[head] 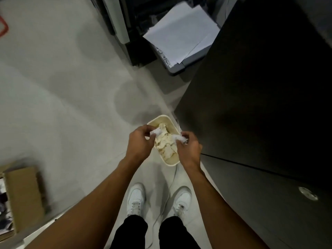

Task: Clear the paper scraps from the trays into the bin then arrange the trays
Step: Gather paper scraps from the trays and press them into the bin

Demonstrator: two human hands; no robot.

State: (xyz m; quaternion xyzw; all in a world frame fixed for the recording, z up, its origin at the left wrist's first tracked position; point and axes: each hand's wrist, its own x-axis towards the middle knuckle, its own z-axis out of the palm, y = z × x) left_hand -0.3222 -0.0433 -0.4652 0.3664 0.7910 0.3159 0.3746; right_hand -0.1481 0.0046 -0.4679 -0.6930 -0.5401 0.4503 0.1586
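Bin (170, 127), cream, rounded-rectangular, stands on the pale floor (62, 87), hard against the edge of a dark desk surface (260, 105) on the person's right. It is partly filled with crumpled paper (166, 147), which looks yellowish in the dim light.

Both hands are held above the bin's opening. Left hand (138, 141): fingers curled inward, thumb and fingertips pinching a small crumpled white scrap (156, 132) over the near-left part of the bin. Right hand (188, 148): fingers likewise curled, gripping a second white wad (179, 138) over the bin's right rim. The two scraps are apart, with the bin's contents showing between them. Neither scrap touches the heap below, as far as can be told.

Below the hands: two white shoes, left (135, 199) and right (182, 200), under black trouser legs, standing just short of the bin. A thin pale cable (170, 186) runs along the floor between the shoes and up past the bin's near corner.

Far side: a grey machine (177, 69), probably a printer, with loose white sheets (181, 31) fanned untidily on top. Lower left: an open cardboard box (23, 194), blurred, contents not legible. Upper left edge: a red outline (3, 27), mostly out of frame. A round silvery grommet (308, 193) is set in the desk top at lower right.
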